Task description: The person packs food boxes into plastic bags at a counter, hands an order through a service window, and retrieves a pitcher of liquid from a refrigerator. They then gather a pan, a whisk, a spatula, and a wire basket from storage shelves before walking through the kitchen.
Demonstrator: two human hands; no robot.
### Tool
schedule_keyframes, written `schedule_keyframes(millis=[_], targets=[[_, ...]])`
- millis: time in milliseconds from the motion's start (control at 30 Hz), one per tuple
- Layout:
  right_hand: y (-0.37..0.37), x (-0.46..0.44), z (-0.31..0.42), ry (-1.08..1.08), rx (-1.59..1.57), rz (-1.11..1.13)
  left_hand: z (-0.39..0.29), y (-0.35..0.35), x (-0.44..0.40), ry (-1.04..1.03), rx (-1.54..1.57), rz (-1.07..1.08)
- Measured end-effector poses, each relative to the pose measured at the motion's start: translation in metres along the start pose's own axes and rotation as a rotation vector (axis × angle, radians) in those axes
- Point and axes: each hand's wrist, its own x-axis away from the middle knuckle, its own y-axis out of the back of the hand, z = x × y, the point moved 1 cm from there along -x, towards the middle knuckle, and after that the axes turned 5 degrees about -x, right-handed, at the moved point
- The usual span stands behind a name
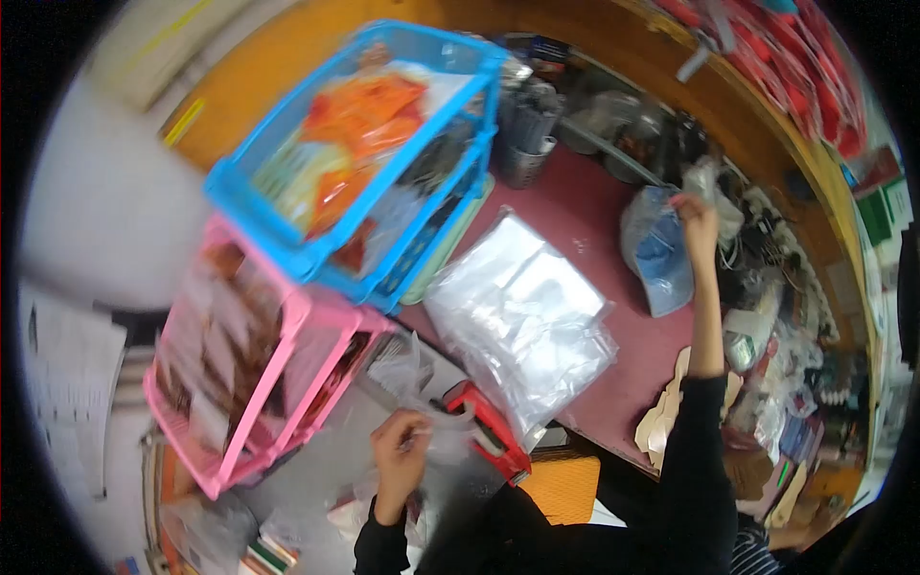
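Observation:
My right hand point(698, 225) reaches far out with its fingers closed at the upper edge of a light-blue denim cap point(661, 254), which rests on the dark red tabletop point(613, 206). Near my body, my left hand point(401, 448) has curled fingers pinched on a thin clear plastic bag point(446, 431). Close to that hand lies a red object with a dark slot point(487, 433), its kind unclear. Between my hands, a stack of clear plastic sleeves point(527, 321) spreads over the table.
At left, a blue basket rack point(350, 230) holds orange packets; a pink basket point(259, 412) sits below it. A metal pen holder point(525, 163) stands behind. Clutter and plastic bags point(767, 393) line the right side. Someone else's striped sleeve point(757, 554) shows at lower right.

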Motion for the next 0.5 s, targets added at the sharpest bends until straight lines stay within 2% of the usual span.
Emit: schedule_keyframes(millis=[33,67,100,133,167,233,367,433,500], targets=[[-0.033,0.037,0.045,0.031,-0.319,0.323,-0.01,0.002,0.003,-0.093,-0.056,0.042],[-0.059,0.082,0.112,0.009,-0.329,0.607,-0.022,0.001,0.007,-0.179,-0.116,0.09],[-0.078,0.121,0.146,-0.082,-0.492,1.052,-0.03,-0.003,0.012,-0.246,-0.137,0.099],[-0.099,0.156,0.18,0.05,-0.708,1.418,-0.038,-0.006,0.019,-0.314,-0.159,0.108],[-0.112,0.191,0.205,-0.185,-0.903,1.582,-0.044,-0.005,0.029,-0.292,-0.172,0.075],[-0.131,0.235,0.222,-0.094,-0.981,1.504,-0.053,0.007,0.051,-0.289,-0.299,0.141],[-0.132,0.275,0.255,-0.174,-0.792,1.654,-0.059,0.059,0.105,-0.196,-0.166,0.066],[-0.128,0.3,0.278,-0.116,-0.833,1.48,-0.059,0.089,0.139,-0.199,-0.249,-0.007],[-0.133,0.319,0.291,-0.035,-0.77,1.241,-0.064,0.13,0.162,-0.154,-0.753,-0.44]])
